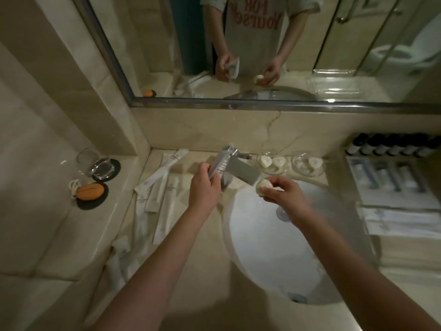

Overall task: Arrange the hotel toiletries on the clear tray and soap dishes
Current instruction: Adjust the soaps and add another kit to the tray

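My left hand (204, 187) grips a wrapped comb (220, 164) and holds it upright above the counter, left of the tap. In my right hand (282, 191) is a round wrapped soap (262, 185), held over the back edge of the basin. Behind it stand two clear soap dishes: the left dish (269, 169) holds two wrapped soaps, the right dish (301, 168) holds one. A clear tray (353, 173) sits on the counter at the right with items inside. Several white wrapped toiletry packets (157, 185) lie on the counter at the left.
A white basin (274, 247) fills the middle, with a metal tap (241, 170) behind it. A row of dark bottles (391, 145) stands at the back right. On the left ledge are a glass (91, 162) and an orange soap (90, 191) on dark coasters. Folded white towels (401, 222) lie on the right.
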The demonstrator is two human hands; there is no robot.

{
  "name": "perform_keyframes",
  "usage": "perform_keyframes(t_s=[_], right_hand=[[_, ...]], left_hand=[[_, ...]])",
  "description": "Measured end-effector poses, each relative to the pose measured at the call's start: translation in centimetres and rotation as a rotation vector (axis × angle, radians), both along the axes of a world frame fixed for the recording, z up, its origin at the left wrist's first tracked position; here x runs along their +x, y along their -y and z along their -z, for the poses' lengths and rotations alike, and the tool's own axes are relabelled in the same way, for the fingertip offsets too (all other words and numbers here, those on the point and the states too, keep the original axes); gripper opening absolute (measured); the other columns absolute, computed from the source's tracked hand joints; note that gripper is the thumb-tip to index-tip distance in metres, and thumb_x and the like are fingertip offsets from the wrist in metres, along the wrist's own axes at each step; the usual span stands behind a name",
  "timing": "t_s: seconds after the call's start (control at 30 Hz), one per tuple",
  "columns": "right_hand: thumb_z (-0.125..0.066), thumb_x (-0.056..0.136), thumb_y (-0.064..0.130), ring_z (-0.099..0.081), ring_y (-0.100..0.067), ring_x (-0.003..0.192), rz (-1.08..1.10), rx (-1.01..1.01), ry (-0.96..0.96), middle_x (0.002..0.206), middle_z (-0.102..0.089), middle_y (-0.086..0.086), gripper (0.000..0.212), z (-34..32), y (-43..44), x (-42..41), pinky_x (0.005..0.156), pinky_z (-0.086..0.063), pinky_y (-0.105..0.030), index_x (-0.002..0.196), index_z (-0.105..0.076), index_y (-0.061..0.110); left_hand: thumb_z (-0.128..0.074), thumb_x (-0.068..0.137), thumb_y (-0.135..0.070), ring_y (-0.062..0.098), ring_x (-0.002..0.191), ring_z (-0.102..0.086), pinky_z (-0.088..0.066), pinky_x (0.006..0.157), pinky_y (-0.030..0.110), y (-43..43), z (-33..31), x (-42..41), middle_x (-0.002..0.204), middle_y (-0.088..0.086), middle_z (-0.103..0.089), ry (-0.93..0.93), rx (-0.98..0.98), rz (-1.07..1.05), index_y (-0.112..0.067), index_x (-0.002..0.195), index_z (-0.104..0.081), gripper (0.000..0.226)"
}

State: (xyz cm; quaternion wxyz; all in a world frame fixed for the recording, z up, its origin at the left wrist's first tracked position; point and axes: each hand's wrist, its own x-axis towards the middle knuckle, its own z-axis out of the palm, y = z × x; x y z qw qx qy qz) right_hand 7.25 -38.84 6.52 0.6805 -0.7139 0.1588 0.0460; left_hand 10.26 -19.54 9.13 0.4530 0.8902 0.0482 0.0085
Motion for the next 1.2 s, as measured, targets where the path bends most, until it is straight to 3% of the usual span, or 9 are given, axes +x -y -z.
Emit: perform_keyframes(t_s=[0.17, 0.33, 0.47, 0.6, 0.7, 0.8, 0.93, 1.07, 1.2], right_hand=[[-0.068, 0.078, -0.001, -0.059, -0.018, 0.069, 0.073, -0.067, -0.043, 0.079, -0.062, -0.010, 0.015, 1.4, 6.9, 1.9, 0.068, -0.049, -0.026, 0.088, -0.062, 0.010], [-0.070, 0.079, 0.007, -0.056, -0.015, 0.067, 0.069, -0.413, -0.056, 0.079, -0.062, -0.006, 0.025, 2.6, 12.5, 6.1, 0.064, -0.045, -0.023, 0.104, -0.066, 0.005], [-0.062, 0.083, 0.012, -0.059, -0.021, 0.081, -0.198, -0.805, -0.085, 0.096, -0.068, -0.011, 0.020, 2.2, 15.6, 10.6, 0.069, -0.043, -0.027, 0.102, -0.068, 0.009], [-0.052, 0.082, 0.004, -0.061, -0.025, 0.095, -0.475, -1.067, -0.148, 0.108, -0.067, -0.010, 0.030, 2.7, 16.6, 14.3, 0.075, -0.048, -0.030, 0.107, -0.067, 0.013], [-0.048, 0.085, 0.003, -0.059, -0.025, 0.103, -0.661, -1.179, -0.149, 0.112, -0.065, -0.008, 0.033, 3.1, 16.3, 15.8, 0.081, -0.045, -0.029, 0.112, -0.066, 0.011], [-0.047, 0.087, 0.004, -0.060, -0.025, 0.101, -0.740, -1.223, -0.155, 0.113, -0.064, -0.010, 0.031, 4.0, 16.2, 16.7, 0.077, -0.043, -0.027, 0.111, -0.065, 0.010], [-0.046, 0.088, 0.007, -0.058, -0.024, 0.095, -0.654, -1.162, -0.110, 0.112, -0.064, -0.009, 0.033, 4.5, 16.7, 17.0, 0.074, -0.043, -0.027, 0.118, -0.060, 0.011], [-0.060, 0.085, 0.015, -0.057, -0.026, 0.108, -0.446, -1.048, -0.057, 0.122, -0.062, -0.009, 0.040, 5.2, 17.8, 15.8, 0.085, -0.044, -0.029, 0.124, -0.057, 0.014], [-0.059, 0.084, 0.041, -0.047, -0.030, 0.116, -0.248, -1.148, -0.086, 0.127, -0.056, -0.009, 0.046, 6.7, 17.8, 14.1, 0.092, -0.046, -0.041, 0.123, -0.056, 0.018]], left_hand=[[-0.047, 0.091, -0.015, 0.029, 0.080, -0.053, -0.036, 0.064, 0.029, 4.7, -1.0, 1.0, 0.093, 0.013, -0.057, 0.016, -0.011, 0.076, -0.009, 0.100, -0.050, 0.012], [-0.050, 0.091, -0.015, 0.029, 0.085, -0.054, -0.039, 0.069, 0.032, 8.5, -1.8, 3.0, 0.094, 0.013, -0.059, 0.054, 0.039, 0.093, -0.006, 0.103, -0.053, 0.016], [-0.050, 0.092, -0.016, 0.024, 0.075, -0.050, -0.035, 0.063, 0.029, 10.3, -2.3, 4.8, 0.086, 0.007, -0.057, 0.087, 0.095, 0.096, -0.007, 0.102, -0.052, 0.014], [-0.050, 0.091, -0.015, 0.028, 0.073, -0.052, -0.037, 0.061, 0.033, 11.4, -2.1, 6.4, 0.083, 0.011, -0.060, 0.109, 0.135, 0.110, -0.007, 0.097, -0.053, 0.011], [-0.051, 0.090, -0.015, 0.025, 0.070, -0.049, -0.034, 0.060, 0.030, 11.9, -1.9, 7.2, 0.080, 0.008, -0.056, 0.117, 0.156, 0.128, -0.007, 0.096, -0.054, 0.010], [-0.050, 0.090, -0.014, 0.022, 0.071, -0.047, -0.031, 0.060, 0.028, 12.2, -1.6, 7.7, 0.081, 0.005, -0.055, 0.115, 0.162, 0.124, -0.008, 0.096, -0.053, 0.009], [-0.051, 0.090, -0.013, 0.021, 0.070, -0.046, -0.022, 0.052, 0.026, 12.5, -1.3, 7.8, 0.079, 0.003, -0.054, 0.137, 0.176, 0.130, -0.007, 0.095, -0.054, 0.008], [-0.052, 0.090, -0.012, 0.021, 0.070, -0.046, -0.020, 0.054, 0.024, 12.5, -1.0, 7.6, 0.079, 0.005, -0.054, 0.149, 0.177, 0.133, -0.006, 0.094, -0.054, 0.008], [-0.053, 0.089, -0.011, 0.024, 0.072, -0.047, -0.020, 0.056, 0.026, 12.4, -0.6, 7.6, 0.080, 0.009, -0.056, 0.145, 0.180, 0.129, -0.004, 0.096, -0.055, 0.010]])
